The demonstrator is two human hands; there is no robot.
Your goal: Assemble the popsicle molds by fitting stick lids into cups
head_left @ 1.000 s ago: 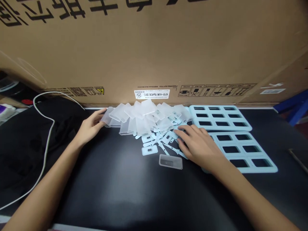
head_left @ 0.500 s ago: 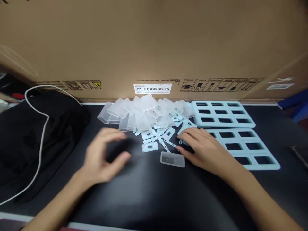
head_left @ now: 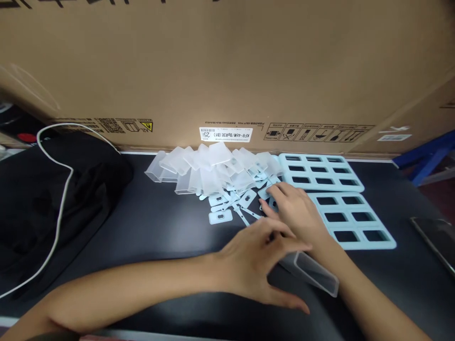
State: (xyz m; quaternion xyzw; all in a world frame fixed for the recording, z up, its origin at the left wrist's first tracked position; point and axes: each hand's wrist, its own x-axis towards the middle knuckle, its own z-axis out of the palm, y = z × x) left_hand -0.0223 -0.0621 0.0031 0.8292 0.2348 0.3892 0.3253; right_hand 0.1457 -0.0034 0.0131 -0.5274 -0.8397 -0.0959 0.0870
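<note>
My left hand (head_left: 263,263) reaches across to the right, thumb and fingers spread apart. Just beyond its fingertips, a clear frosted plastic box (head_left: 316,273) lies tilted, its rimmed opening toward the lower right. The hand hides part of the box, so contact is unclear. My right hand (head_left: 293,208) is over the right side of the loose light-blue flat pieces (head_left: 220,217), its thumb and index finger apart around some of them. Nothing is seen lifted in it. Thin light-blue strips (head_left: 241,215) lie among these pieces. Behind them is a heap of frosted boxes (head_left: 213,175).
Two light-blue trays with rectangular openings, a rear tray (head_left: 322,187) and a front tray (head_left: 369,245), lie at the right. A large cardboard box (head_left: 227,71) stands behind. Black cloth (head_left: 88,189) and a white cable (head_left: 66,189) are left; a phone (head_left: 435,239) lies far right.
My left hand has swung right across the table, and the single clear box has shifted right and turned. My right hand stays at the light-blue pieces. The camera view has shifted slightly.
</note>
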